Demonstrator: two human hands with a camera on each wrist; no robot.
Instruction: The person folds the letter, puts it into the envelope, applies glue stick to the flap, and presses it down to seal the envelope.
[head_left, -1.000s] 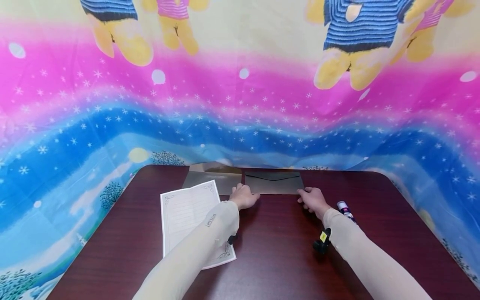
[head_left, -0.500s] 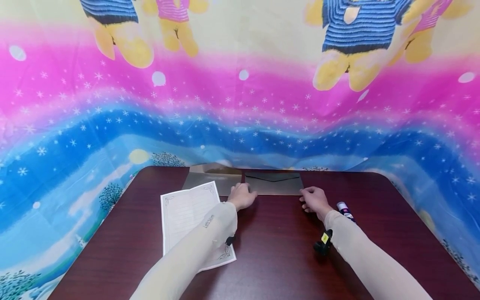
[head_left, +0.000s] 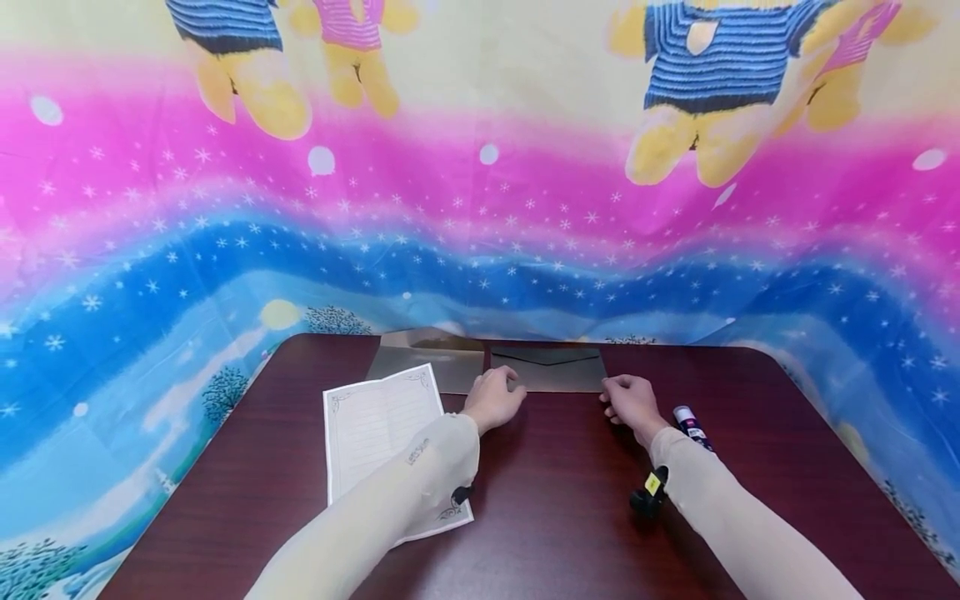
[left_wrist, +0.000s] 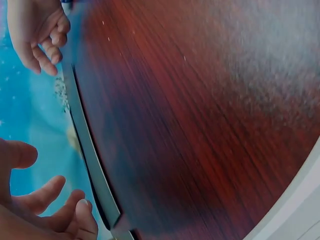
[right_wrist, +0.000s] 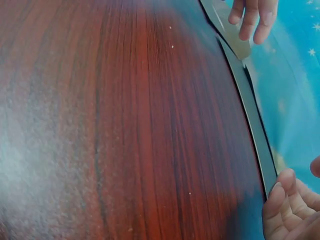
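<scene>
A closed dark grey-tan envelope (head_left: 551, 377) with a V-shaped flap lies at the table's far edge. Over its left front corner hovers my left hand (head_left: 495, 398), fingers loosely bent and apart with nothing between them. My right hand (head_left: 630, 402) is at its right front corner; in the right wrist view the fingertips (right_wrist: 285, 182) meet that corner while the thumb stands away. Left of it lies a second envelope (head_left: 450, 363), its flap raised toward the backdrop. A white letter sheet (head_left: 375, 425) with an ornate border overlaps this one, partly hidden by my left sleeve.
A glue stick (head_left: 692, 423) lies beside my right wrist, partly behind the sleeve. The reddish-brown table (head_left: 555, 517) ends at a printed cloth backdrop (head_left: 480, 225) close behind the envelopes. A black wrist camera (head_left: 647, 500) hangs under my right forearm.
My left hand drew back slightly to the left, then shifted right and lifted over the envelope's corner. The right hand moved slightly right at its corner. Envelopes, sheet and glue stick stay put.
</scene>
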